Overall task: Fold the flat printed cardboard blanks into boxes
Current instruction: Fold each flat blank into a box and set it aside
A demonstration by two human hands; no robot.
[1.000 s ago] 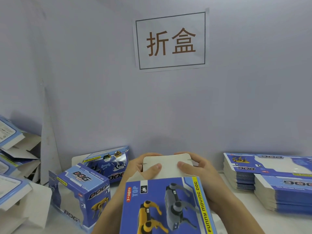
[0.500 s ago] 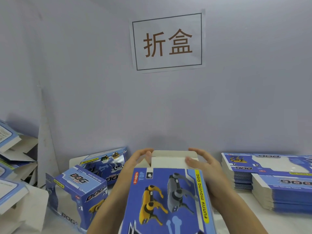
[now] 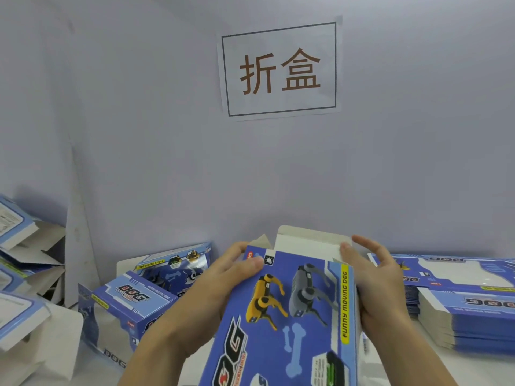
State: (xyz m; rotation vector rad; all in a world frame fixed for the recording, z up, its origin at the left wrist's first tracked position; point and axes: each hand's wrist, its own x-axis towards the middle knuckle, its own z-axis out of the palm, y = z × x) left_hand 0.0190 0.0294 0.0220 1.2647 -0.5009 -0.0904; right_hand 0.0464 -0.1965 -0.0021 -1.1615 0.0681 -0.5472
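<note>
I hold a blue printed box (image 3: 292, 310) with yellow and grey robot dogs on its face, tilted toward me in the lower centre. Its white end flap (image 3: 309, 242) stands up at the far end. My left hand (image 3: 223, 277) grips the box's left edge, thumb lying on the printed face near the top corner. My right hand (image 3: 376, 277) holds the right side, thumb at the flap's corner, fingers spread behind. Stacks of flat blanks (image 3: 459, 296) lie on the right.
Folded blue boxes (image 3: 131, 305) stand to the left on the white table (image 3: 487, 369), with more open boxes (image 3: 19, 263) piled at the far left. A grey wall with a paper sign (image 3: 280, 69) closes the back.
The box has risen and tilted toward me, showing more of its printed face. Both thumbs have come off the white end flap, which now stands up instead of being pressed down.
</note>
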